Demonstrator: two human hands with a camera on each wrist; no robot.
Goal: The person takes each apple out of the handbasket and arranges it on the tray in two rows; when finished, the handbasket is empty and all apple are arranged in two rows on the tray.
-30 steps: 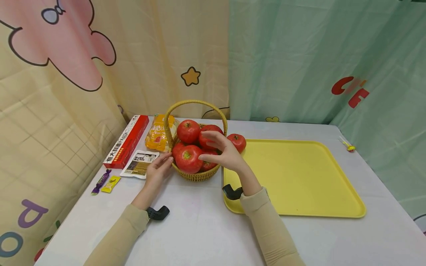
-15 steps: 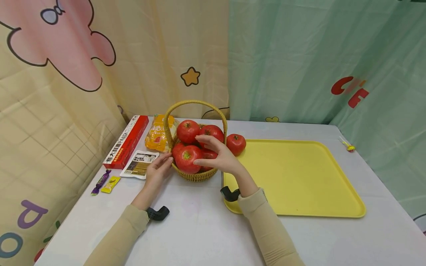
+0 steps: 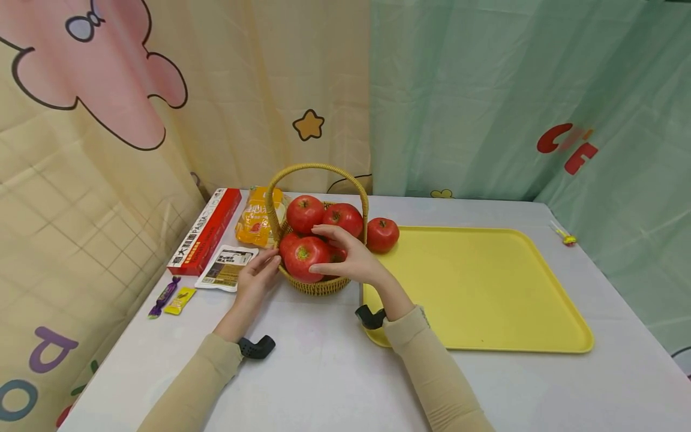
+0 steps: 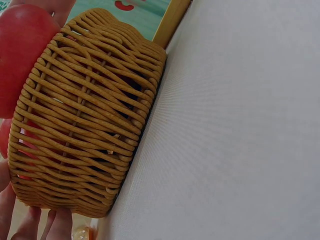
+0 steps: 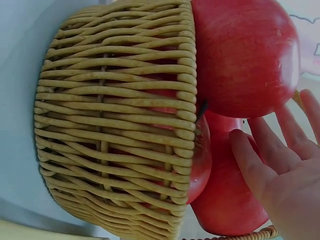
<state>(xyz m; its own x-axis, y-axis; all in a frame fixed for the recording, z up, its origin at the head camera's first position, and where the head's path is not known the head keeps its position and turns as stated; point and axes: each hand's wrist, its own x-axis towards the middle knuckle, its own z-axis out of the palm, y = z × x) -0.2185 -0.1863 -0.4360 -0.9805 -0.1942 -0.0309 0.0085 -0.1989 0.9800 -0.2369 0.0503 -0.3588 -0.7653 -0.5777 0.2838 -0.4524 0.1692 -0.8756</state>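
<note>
A wicker basket [image 3: 320, 287] with a tall arched handle holds several red apples [image 3: 306, 213]. My left hand [image 3: 258, 277] holds its left side, fingertips at the rim; in the left wrist view, fingers [image 4: 60, 225] lie against the outer wall. My right hand [image 3: 356, 257] is over the basket's right part, thumb and fingers spread wide beside the large front apple [image 3: 303, 259]. In the right wrist view the fingertips [image 5: 239, 140] are right at this apple [image 5: 245, 55] and overlap another apple [image 5: 225, 195] behind it. The right palm covers part of the apples in the head view.
One apple [image 3: 382, 234] sits right of the basket, by the corner of a yellow tray [image 3: 475, 288]. Leftward lie a red pasta box [image 3: 205, 234], an orange packet [image 3: 258, 219], a white pouch [image 3: 227, 267] and two wrapped candies [image 3: 180, 300]. A lollipop [image 3: 567, 237] lies far right.
My right hand has moved left and slightly down, closer to the front apple, uncovering the apple at the back right. The left hand and basket have not moved.
</note>
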